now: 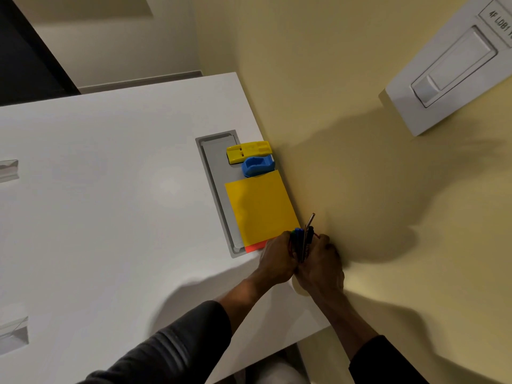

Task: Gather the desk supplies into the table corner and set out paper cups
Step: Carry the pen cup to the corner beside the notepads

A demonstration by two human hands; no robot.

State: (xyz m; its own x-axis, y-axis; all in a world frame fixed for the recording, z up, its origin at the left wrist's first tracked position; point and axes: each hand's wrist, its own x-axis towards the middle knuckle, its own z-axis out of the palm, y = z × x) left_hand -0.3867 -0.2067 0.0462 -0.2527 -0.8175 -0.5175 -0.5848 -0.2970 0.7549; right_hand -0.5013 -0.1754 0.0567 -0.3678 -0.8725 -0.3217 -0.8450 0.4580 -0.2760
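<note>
A yellow sticky-note pad [261, 210] lies on the white table [110, 189] against the wall, with an orange pad [254, 247] peeking out under its near edge. Beyond it sit a blue stapler-like tool [257, 165] and a yellow one [248, 151]. My left hand [277, 259] and my right hand [322, 266] are pressed together at the table's edge by the wall, both closed around a bundle of pens and markers [302, 241] held upright. A pale rim, perhaps a paper cup [300, 291], shows just under my hands.
A grey cable tray cover [219, 189] is set into the tabletop beside the pads. The yellow wall [360, 162] runs along the table's right edge and carries a white light switch [454, 67]. Two clear acrylic stands [9, 169] sit at the left edge.
</note>
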